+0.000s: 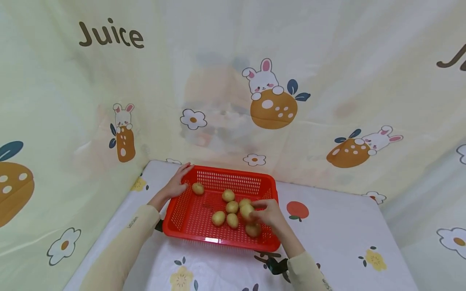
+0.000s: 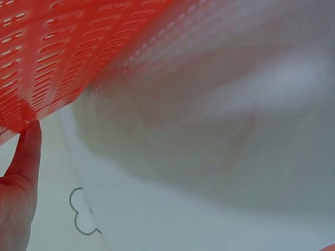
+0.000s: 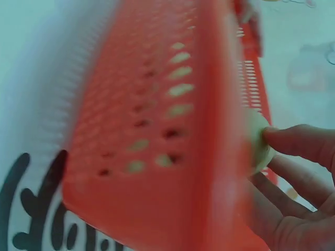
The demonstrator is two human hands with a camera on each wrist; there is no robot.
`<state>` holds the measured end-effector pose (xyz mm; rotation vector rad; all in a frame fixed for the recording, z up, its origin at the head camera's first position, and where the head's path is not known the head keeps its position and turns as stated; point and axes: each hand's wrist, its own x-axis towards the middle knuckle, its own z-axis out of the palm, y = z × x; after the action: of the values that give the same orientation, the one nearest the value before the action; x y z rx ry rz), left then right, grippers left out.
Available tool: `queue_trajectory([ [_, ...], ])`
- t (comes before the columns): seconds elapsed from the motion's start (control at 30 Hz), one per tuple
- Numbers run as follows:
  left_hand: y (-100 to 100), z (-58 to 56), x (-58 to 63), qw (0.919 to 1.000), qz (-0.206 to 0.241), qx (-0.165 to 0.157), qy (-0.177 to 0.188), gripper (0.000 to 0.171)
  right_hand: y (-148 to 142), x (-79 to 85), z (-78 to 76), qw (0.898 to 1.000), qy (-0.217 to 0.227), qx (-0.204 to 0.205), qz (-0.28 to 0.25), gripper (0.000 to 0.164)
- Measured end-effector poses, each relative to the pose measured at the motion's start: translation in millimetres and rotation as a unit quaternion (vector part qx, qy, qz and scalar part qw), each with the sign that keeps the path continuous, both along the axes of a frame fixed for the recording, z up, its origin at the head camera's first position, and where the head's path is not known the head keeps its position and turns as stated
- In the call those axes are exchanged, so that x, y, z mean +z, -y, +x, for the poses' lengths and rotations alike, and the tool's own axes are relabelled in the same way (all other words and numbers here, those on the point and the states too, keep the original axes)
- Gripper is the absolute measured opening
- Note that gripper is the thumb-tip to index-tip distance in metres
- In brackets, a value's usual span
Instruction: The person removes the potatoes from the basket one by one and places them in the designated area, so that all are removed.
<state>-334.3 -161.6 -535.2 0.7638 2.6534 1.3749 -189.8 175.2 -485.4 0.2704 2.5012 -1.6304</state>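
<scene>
A red plastic basket (image 1: pixel 207 238) with slotted walls stands on the table with several potatoes inside. My right hand (image 1: pixel 268 213) is over its right part, pinching a potato (image 1: pixel 246 211) between thumb and fingers. That potato (image 3: pixel 258 141) also shows in the right wrist view, partly hidden behind the blurred basket rim. Other potatoes (image 1: pixel 218 218) lie close by on the basket floor, while a single potato (image 1: pixel 198 188) sits apart near the left wall. My left hand (image 1: pixel 176 185) holds the basket's left rim, thumb on the inner side; the left wrist view has its fingers (image 2: pixel 30 151) against the outer wall.
A white tablecloth (image 1: pixel 335 234) with printed flowers and fruit covers the table. Behind and beside it hangs a pale curtain (image 1: pixel 218 141) printed with rabbits and oranges, close to the basket's far side.
</scene>
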Motion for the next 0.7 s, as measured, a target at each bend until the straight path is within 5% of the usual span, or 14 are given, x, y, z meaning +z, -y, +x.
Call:
queue_trajectory([
  [0.3, -0.3, -0.3, 0.1, 1.0, 0.005, 0.004, -0.001, 0.073, -36.7, 30.2, -12.2, 0.995, 0.005, 0.027, -0.091, 0.039],
  [0.53, -1.8, 0.5, -0.8, 0.9999, -0.001, 0.008, 0.009, 0.073, -85.8, 28.7, -27.2, 0.99, -0.013, 0.033, -0.139, 0.05],
  [0.7, 0.4, 0.1, -1.6, 1.0, -0.005, 0.005, -0.002, 0.073, -120.0, 18.7, -33.8, 0.989, -0.014, -0.009, -0.148, 0.056],
])
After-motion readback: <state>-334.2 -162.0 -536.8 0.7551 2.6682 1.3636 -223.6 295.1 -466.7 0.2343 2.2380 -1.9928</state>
